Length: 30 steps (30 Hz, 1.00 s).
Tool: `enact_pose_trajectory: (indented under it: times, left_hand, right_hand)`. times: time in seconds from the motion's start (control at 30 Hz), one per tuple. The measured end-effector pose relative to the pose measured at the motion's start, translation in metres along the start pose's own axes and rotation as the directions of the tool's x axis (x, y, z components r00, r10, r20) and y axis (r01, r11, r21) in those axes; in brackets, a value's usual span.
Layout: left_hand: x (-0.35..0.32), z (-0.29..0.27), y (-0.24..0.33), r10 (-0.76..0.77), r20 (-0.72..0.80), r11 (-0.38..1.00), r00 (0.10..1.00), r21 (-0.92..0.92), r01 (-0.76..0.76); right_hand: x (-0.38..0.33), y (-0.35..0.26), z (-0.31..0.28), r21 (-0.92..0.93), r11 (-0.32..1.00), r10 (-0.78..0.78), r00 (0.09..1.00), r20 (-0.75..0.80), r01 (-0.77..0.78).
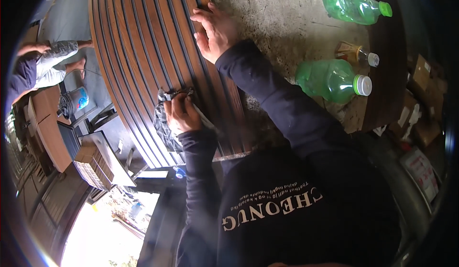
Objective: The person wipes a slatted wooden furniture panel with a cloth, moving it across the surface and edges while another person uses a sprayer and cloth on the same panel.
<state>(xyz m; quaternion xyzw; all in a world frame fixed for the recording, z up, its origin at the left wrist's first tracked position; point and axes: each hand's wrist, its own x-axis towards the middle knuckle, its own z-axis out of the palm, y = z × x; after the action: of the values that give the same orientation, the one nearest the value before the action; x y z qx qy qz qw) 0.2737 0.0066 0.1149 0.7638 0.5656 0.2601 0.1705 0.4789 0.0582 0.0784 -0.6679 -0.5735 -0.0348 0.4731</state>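
Observation:
A long brown slatted wood panel point(138, 42) with dark grooves lies on the worktable in front of me. My left hand point(182, 115) is closed on a crumpled grey-and-black cloth point(164, 123), pressed against the slats near the panel's close end. Part of the cloth hangs over the slats beside my wrist. Farther forward, my right hand point(217, 33) is open, its fingers slightly bent and the tips over the panel's right edge. Nothing shows in it.
On the stained tabletop point(267, 18) at right lie two green plastic bottles point(351, 5) and a smaller amber bottle point(351, 53). At left are another person point(40, 71), a bucket point(75, 100) and stacked boards point(93, 164). Cardboard boxes point(423, 109) crowd the far right.

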Motion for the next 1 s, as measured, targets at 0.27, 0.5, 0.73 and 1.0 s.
enact_pose_trajectory:
  times: [0.27, 0.5, 0.73, 1.0]
  left_hand:
    - [0.060, 0.047, -0.015, 0.082, -0.045, 0.979, 0.996, 0.189, -0.073]
    - [0.044, 0.043, 0.000, -0.038, -0.090, 0.994, 0.995, 0.095, 0.047]
    - [0.041, 0.035, -0.007, -0.041, -0.034, 0.995, 0.999, 0.084, 0.044]
    - [-0.042, 0.009, -0.027, 0.049, -0.116, 0.997, 0.992, 0.064, -0.042]
  right_hand:
    - [-0.002, -0.004, 0.003, 0.200, 0.977, -0.069, 0.996, -0.050, 0.077]
    - [-0.032, 0.011, 0.012, 0.233, 0.972, 0.018, 0.999, 0.040, -0.027]
    - [-0.055, 0.032, 0.007, 0.640, 0.742, 0.102, 0.977, 0.186, -0.199]
    - [-0.217, -0.033, -0.193, 0.497, 0.607, -0.336, 0.366, 0.868, -0.621]
